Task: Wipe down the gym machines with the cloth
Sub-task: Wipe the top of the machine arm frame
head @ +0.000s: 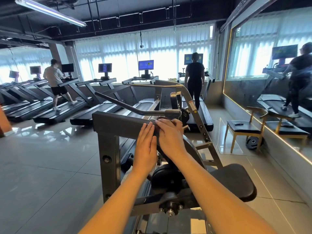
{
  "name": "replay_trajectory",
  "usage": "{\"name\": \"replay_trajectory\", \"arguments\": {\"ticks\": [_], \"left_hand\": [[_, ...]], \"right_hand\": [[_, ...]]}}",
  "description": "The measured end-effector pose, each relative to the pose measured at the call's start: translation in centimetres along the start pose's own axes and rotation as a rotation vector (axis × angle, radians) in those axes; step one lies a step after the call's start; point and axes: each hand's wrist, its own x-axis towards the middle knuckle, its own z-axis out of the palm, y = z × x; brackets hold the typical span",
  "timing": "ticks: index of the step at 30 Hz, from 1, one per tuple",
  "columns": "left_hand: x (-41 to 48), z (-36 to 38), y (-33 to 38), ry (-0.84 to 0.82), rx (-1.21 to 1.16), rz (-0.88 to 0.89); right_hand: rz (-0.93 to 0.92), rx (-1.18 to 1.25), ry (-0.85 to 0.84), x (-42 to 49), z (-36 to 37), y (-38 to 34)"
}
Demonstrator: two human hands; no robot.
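The cloth (163,119) (dark, mostly hidden) lies at frame centre on the machine's bar (121,123), pinned under the right hand (170,135), fingers flat. The left hand (146,146) rests open beside it, gripping nothing. Wiping seems under way; the seat (236,179) and lever (128,105) look untouched.

Backlit gym, strong fisheye.
Windows (143,53) across mid-frame blown out white-blue through blinds; ceiling (118,12) near black apart from a tube light (50,11) upper left. Floor (47,149) shows soft window glare. Arms lower centre evenly lit and sharp. Straight lines bow toward the edges; mirror (276,68) at right smeared.
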Motion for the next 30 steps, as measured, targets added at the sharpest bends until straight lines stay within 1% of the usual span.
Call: {"name": "replay_trajectory", "arguments": {"ticks": [2,3,5,7,9,11,12,14,16,18,20,22,24,26,30], "left_hand": [[0.0,-0.2,0.0,0.024,-0.05,-0.025],[0.0,-0.2,0.0,0.035,-0.056,-0.03],[-0.1,-0.1,-0.1,0.042,-0.017,-0.016],[-0.1,0.1,0.0,0.026,0.035,-0.021],[-0.2,0.2,0.1,0.01,0.073,-0.033],[-0.1,0.1,0.0,0.0,0.084,-0.027],[-0.1,0.0,-0.1,-0.003,0.075,-0.024],[-0.1,-0.2,-0.2,0.006,0.025,-0.024],[-0.1,-0.6,-0.2,0.043,-0.071,-0.043],[-0.1,-0.7,-0.3,0.108,-0.173,-0.097],[-0.3,-0.5,-0.3,0.139,-0.191,-0.125],[-0.6,0.0,-0.2,0.111,-0.127,-0.089],[-1.1,0.7,0.1,0.045,-0.015,-0.02],[-1.8,1.5,0.5,-0.004,0.051,0.015],[-3.1,2.3,1.5,-0.09,0.065,-0.01]], "right_hand": [[-0.083,-0.02,-0.074,0.7,0.4,-0.8],[-0.092,-0.041,-0.094,0.9,0.3,-0.6],[-0.044,-0.084,-0.102,0.5,-0.6,0.3],[0.059,-0.095,-0.042,-0.3,-1.3,1.7],[0.167,-0.052,0.035,-1.4,-1.2,2.9],[0.218,0.011,0.098,-1.8,-0.7,3.0],[0.209,0.03,0.123,-1.7,-0.4,2.7],[0.102,0.038,0.11,-1.0,0.3,1.1],[-0.044,0.085,0.001,0.4,1.5,-0.8],[-0.108,0.169,-0.106,1.3,2.4,-1.7],[-0.13,0.094,-0.105,1.3,2.0,-1.6],[-0.143,0.028,-0.042,0.4,1.0,-0.8],[-0.114,0.005,0.033,-0.9,0.3,0.4],[-0.034,-0.006,0.064,-1.9,0.1,2.0],[0.119,-0.011,0.134,-4.8,-0.7,5.0]]}}
